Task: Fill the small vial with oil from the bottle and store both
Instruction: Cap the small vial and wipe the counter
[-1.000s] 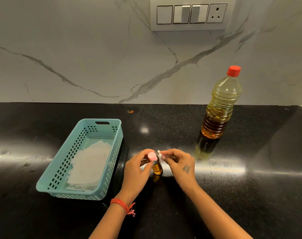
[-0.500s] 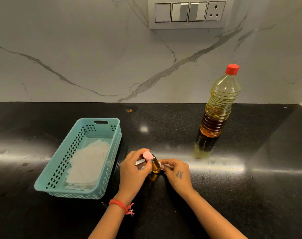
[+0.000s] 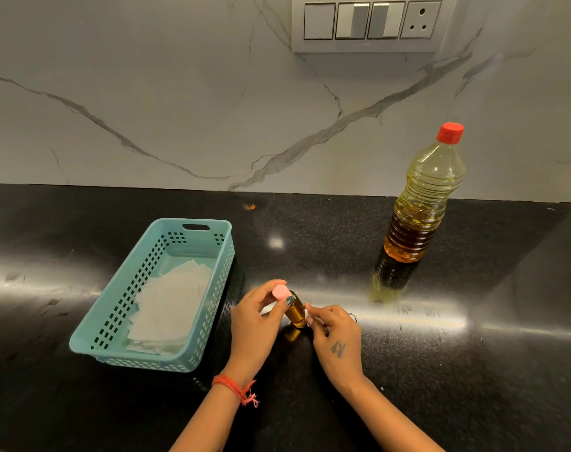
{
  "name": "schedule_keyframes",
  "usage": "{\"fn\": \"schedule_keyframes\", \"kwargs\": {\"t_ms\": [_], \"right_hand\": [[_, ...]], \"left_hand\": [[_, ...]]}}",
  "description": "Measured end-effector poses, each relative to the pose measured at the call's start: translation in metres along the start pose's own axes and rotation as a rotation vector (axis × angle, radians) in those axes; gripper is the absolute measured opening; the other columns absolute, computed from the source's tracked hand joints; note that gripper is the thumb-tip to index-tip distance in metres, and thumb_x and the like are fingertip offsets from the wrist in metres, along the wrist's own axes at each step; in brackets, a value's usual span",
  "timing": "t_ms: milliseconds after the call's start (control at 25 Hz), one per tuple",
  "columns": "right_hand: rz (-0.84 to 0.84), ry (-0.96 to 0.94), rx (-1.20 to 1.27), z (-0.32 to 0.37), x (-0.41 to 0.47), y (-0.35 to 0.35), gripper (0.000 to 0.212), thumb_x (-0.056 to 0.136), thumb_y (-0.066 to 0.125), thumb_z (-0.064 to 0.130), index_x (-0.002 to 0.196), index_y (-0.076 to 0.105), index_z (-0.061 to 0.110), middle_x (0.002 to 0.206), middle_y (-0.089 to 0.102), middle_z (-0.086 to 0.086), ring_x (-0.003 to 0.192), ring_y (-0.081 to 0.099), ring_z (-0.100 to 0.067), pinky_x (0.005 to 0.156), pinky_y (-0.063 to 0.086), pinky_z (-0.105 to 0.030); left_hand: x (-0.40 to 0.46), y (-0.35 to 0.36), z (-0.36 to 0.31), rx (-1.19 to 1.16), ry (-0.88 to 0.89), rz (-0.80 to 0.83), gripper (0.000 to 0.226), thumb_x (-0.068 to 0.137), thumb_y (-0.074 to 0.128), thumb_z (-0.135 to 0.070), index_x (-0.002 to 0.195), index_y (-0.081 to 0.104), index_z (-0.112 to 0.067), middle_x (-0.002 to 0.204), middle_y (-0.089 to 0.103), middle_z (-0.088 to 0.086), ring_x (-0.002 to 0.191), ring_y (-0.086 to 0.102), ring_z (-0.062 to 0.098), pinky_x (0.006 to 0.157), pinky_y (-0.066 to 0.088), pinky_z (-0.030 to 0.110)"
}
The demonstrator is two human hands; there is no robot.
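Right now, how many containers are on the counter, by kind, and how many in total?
Oil bottle: 1
Small vial: 1, held between the left hand and right hand
Teal basket: 1
Total: 3

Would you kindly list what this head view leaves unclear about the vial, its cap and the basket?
- Vial: whether the pink cap is fully seated; left hand fingers cover the neck.
- Right hand: whatever its fingertips pinch is too small to identify.
- Teal basket: what lies under the white paper is hidden.
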State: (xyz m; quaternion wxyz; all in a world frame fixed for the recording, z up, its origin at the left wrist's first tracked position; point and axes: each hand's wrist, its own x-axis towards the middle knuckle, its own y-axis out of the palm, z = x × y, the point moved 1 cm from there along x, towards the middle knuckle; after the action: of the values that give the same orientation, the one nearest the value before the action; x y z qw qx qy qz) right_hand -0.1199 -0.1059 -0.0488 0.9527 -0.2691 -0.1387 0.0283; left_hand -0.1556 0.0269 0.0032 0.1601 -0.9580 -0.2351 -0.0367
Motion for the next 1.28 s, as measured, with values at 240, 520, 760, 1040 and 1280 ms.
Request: {"fn": "schedule_keyframes", "kwargs": {"t_ms": [240,520,760,1040,1280], "right_hand": [[-0.006,-0.052,0.138,0.029,0.018,-0.013,0.024,0.082,0.066,0.008,0.101,0.072,0.022,0.088,0.066,0.006,0.082,0.062,-0.005,0.071,0.049,-0.017],[-0.076,-0.120,0.144,0.025,0.008,0.000,0.032,0.080,0.062,-0.002,0.101,0.072,0.020,0.083,0.062,0.003,0.076,0.058,-0.005,0.066,0.041,-0.006],[-0.026,-0.046,-0.003,0.005,-0.001,0.002,0.024,0.082,0.063,0.000,0.096,0.074,0.016,0.081,0.066,-0.002,0.073,0.056,-0.004,0.068,0.038,-0.005],[-0.022,-0.029,0.131,0.023,0.014,-0.017,0.022,0.082,0.066,0.006,0.095,0.073,0.023,0.086,0.068,0.009,0.082,0.063,-0.005,0.071,0.051,-0.018],[-0.044,-0.093,0.135,0.022,0.013,-0.006,0.026,0.083,0.063,0.002,0.099,0.073,0.021,0.086,0.067,0.005,0.079,0.061,-0.004,0.067,0.046,-0.011]], "left_hand": [[-0.003,0.002,-0.003,0.022,0.042,0.018,0.038,0.083,0.061,-0.006,0.097,0.059,-0.041,0.102,0.067,-0.014,0.096,0.062,-0.001,0.083,0.050,0.019],[-0.006,0.011,-0.005,-0.018,0.024,-0.008,0.026,0.085,0.061,-0.008,0.105,0.062,-0.025,0.104,0.066,-0.011,0.096,0.060,-0.007,0.073,0.045,0.005],[-0.009,0.012,-0.010,0.022,0.017,-0.107,0.025,0.080,0.066,-0.009,0.094,0.066,-0.029,0.089,0.054,0.000,0.083,0.055,-0.006,0.068,0.042,0.004],[-0.009,0.012,-0.011,0.058,0.057,-0.106,0.030,0.080,0.068,-0.009,0.091,0.065,-0.037,0.083,0.056,-0.001,0.077,0.056,-0.005,0.063,0.041,0.004],[-0.008,0.011,-0.010,0.087,0.077,-0.083,0.036,0.078,0.070,-0.011,0.093,0.061,-0.043,0.089,0.061,-0.013,0.088,0.056,-0.006,0.070,0.044,0.008]]}}
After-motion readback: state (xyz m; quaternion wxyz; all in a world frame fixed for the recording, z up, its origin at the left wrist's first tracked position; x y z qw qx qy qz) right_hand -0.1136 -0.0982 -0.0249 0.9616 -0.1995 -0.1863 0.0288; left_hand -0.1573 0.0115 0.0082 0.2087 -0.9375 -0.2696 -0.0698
